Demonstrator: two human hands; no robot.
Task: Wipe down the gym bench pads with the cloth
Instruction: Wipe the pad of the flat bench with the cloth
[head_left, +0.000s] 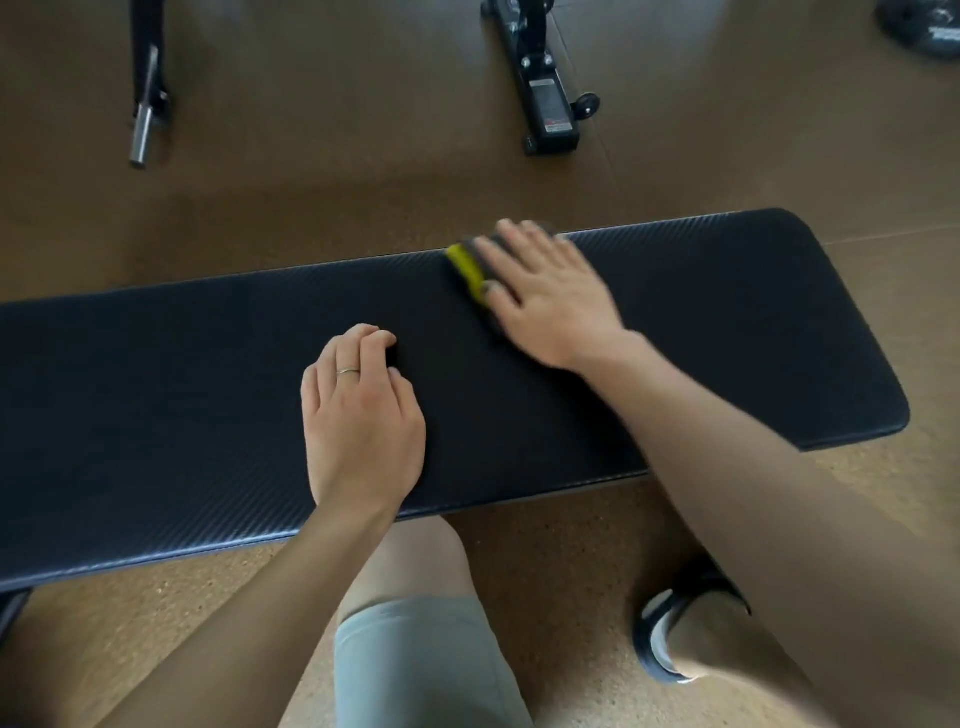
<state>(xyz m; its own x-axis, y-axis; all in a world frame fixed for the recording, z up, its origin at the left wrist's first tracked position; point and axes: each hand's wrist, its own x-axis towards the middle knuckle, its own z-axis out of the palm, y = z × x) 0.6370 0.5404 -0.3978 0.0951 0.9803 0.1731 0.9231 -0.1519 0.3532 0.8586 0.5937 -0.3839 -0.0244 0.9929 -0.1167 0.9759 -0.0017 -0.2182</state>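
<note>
A long black textured bench pad (182, 395) runs across the view from left to right. My right hand (545, 291) lies flat, fingers spread, pressing a grey cloth with a yellow edge (466, 265) onto the pad near its far edge, right of centre. Most of the cloth is hidden under the palm. My left hand (358, 410), with a ring on one finger, rests on the middle of the pad with its fingers curled and nothing in it.
The floor (337, 156) is brown cork. Beyond the bench stand a black machine base with a small wheel (550, 104) and a metal bar end (143, 130). My knee in grey shorts (415, 649) and a shoe (670, 629) are in front of the bench.
</note>
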